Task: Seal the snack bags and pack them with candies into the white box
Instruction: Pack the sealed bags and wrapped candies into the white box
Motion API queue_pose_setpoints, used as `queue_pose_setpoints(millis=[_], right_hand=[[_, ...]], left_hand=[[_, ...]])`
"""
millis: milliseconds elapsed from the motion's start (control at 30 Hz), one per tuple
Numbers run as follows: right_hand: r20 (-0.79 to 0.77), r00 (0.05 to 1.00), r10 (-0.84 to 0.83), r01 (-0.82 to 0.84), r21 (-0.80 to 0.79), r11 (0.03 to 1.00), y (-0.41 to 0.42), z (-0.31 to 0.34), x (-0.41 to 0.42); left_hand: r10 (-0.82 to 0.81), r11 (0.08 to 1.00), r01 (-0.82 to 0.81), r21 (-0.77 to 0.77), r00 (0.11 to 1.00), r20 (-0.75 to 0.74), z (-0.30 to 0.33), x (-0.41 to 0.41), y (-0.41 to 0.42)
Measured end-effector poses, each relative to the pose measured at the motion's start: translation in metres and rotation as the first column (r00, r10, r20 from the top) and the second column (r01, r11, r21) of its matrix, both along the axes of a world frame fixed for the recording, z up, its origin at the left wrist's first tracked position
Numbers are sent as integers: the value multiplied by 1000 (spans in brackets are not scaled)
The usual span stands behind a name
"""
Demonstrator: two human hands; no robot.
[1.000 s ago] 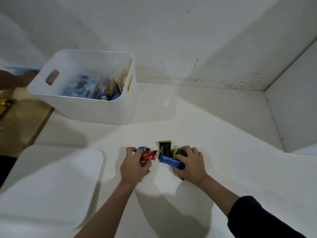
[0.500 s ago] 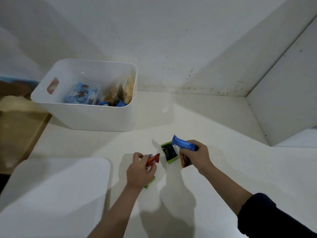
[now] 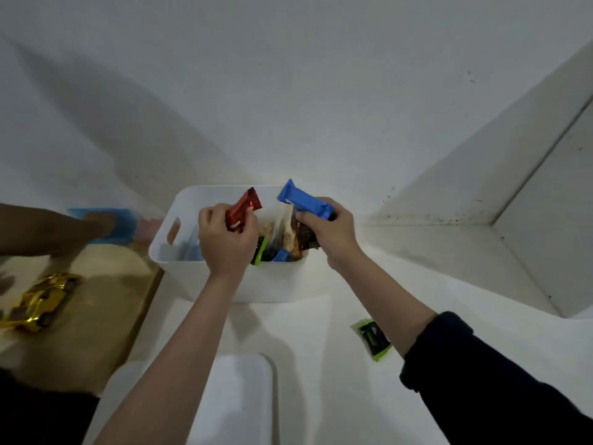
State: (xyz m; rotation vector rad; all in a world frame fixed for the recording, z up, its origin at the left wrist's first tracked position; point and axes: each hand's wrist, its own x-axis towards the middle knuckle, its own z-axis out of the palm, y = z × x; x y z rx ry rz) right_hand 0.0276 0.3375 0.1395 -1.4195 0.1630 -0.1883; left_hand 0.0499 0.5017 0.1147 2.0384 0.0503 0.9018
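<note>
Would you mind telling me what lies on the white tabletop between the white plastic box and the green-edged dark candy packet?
In the head view, nothing: only bare white tabletop separates the white plastic box from the green-edged dark candy packet, with the right forearm above.

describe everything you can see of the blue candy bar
The blue bar is a long flat candy in a glossy blue wrapper with a crimped, flared end that points up and left. The right hand grips its lower end, hiding that part, along with a brown packet beneath. It is held tilted in the air over the white box, touching nothing else visible.
</note>
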Motion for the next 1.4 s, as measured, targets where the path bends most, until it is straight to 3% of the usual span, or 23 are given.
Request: queue_pose_setpoints(millis=[167, 300, 467, 633, 700, 767, 867, 933, 967, 1033, 1100, 1167, 1233, 1333, 1400], right_hand=[[138, 990, 0, 44, -320, 946, 55, -26, 47], [143, 989, -24, 100, -554, 827, 61, -64, 57], [142, 988, -61, 134, -587, 798, 56, -74, 46], [117, 993, -35, 106, -687, 719, 55, -80, 24], [25, 1000, 6, 13, -708, 706, 55, -77, 23], [-16, 999, 28, -32, -657, 754, 54, -74, 19], [83, 992, -98, 128, -586, 800, 42, -87, -4], [115, 957, -265, 277, -623, 731, 26, -118, -32], [95, 939, -331, 298, -706, 642, 15, -139, -47], [-112, 891, -440, 91, -906, 414, -10, -180, -78], [-393, 759, -519, -259, -913, 314, -31, -214, -107], [-462, 712, -530, -367, -887, 280, -44, -231, -129], [-404, 772, -492, -313, -914, 259, -47, -237, -140], [-326, 851, -412, -146, -900, 410, -36, -223, -129], [-132, 917, -376, 84, -858, 506, -23, -198, -108]], left_hand=[[5, 996, 14, 83, 974, -226, -13, 54, 24], [-102, 967, 183, 178, 915, -390, -37, 72, 32], [-289, 912, 403, 76, 763, -579, -41, 73, 42], [-396, 895, 433, -108, 659, -639, -44, 64, 46], [-297, 914, 406, 19, 698, -652, -44, 60, 47], [-74, 889, 327, 320, 794, -604, -48, 50, 49], [87, 763, 215, 610, 901, -425, -63, 30, 50], [70, 740, 192, 644, 931, -358, -76, 20, 53], [57, 740, 190, 646, 939, -340, -81, 18, 54], [42, 740, 185, 647, 947, -319, -85, 19, 56], [40, 740, 181, 648, 950, -311, -86, 22, 55], [41, 743, 183, 644, 948, -316, -86, 24, 54], [39, 744, 182, 642, 948, -315, -85, 25, 54], [52, 739, 174, 651, 949, -312, -85, 23, 55], [65, 728, 173, 663, 946, -318, -84, 23, 55]])
